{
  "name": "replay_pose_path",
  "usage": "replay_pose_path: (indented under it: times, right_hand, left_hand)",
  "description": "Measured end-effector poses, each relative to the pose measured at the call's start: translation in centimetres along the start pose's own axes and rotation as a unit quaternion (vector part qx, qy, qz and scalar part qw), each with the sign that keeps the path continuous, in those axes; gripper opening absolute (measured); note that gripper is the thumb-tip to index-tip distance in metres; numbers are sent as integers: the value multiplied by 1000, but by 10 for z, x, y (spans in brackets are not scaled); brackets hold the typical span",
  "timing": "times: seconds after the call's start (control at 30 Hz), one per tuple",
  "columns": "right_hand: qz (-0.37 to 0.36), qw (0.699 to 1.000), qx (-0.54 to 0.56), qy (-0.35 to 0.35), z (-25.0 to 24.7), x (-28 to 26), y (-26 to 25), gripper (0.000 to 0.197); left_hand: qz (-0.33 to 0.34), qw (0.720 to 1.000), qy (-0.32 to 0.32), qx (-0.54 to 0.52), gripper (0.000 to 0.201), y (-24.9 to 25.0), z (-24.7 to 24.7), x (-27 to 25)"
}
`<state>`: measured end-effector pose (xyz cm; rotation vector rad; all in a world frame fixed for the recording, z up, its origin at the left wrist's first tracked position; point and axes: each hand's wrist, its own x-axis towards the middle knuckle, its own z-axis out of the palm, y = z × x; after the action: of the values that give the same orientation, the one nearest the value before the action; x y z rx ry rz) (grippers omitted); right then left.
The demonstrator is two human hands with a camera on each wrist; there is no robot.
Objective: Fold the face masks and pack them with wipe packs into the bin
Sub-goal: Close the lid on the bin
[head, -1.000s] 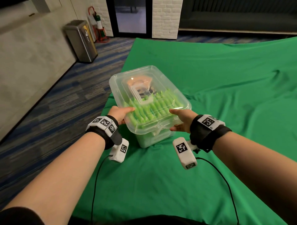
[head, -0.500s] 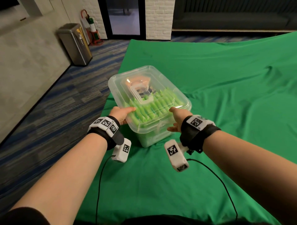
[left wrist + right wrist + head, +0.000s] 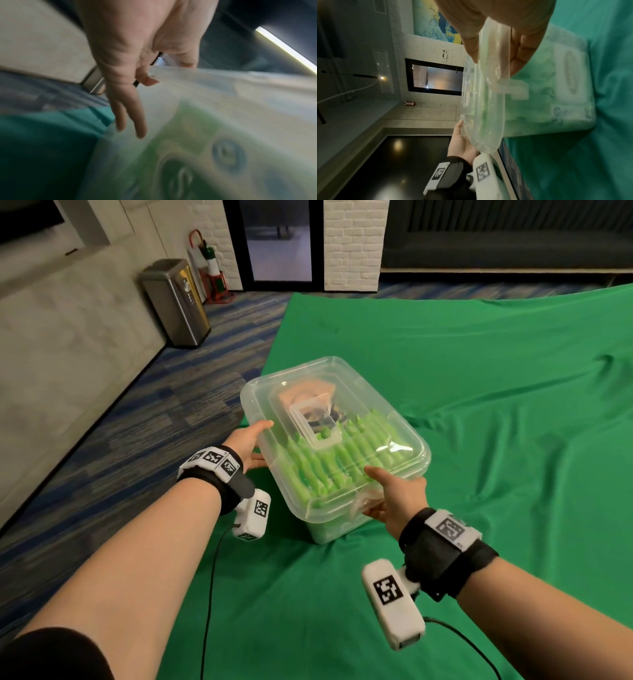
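Bin sits near the cloth-covered surface's left edge, lid on, wipe packs showing through its walls. Your left hand and right hand each pinch the lid rim. Likely stiff but slick plastic, so hold under the rim. The drop to the floor is close; a trash can stands well apart.
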<state>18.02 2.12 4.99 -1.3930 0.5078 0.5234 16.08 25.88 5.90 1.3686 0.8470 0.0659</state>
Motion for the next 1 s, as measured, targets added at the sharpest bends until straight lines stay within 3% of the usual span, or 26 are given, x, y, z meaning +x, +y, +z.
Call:
replay_pose_path:
  times: [0.1,0.27,0.33,0.5,0.6,0.73,0.83,0.93,1.0]
  right_hand:
    - [-28,999,11,-17,-3,3,-8,59]
    - [-80,996,-9,-49,-10,26,-72,41]
    - [-83,993,-40,-69,-15,40,-92,43]
    - [-72,980,-137,-128,-40,73,-107,49]
    - [-63,967,-194,-155,-51,87,-116,48]
    - [-64,947,-261,-178,-56,97,-126,48]
    - [-67,932,-297,-194,-57,103,-131,48]
    - [-82,918,-331,-202,-60,103,-131,51]
    - [-108,908,-360,-185,-61,101,-127,54]
  left_hand:
    - [5,999,-18,-26,26,0,0,4]
    - [50,993,9,-107,18,12,16,-5]
    - [62,987,27,-149,23,9,25,-16]
    - [83,967,90,-225,12,-22,61,-44]
    - [84,957,141,-240,32,-41,81,-52]
    - [79,944,199,-252,42,-61,103,-64]
    - [81,942,217,-242,33,-76,115,-73]
    - [60,957,201,-202,21,-86,117,-84]
    - [34,975,168,-139,33,-86,109,-91]
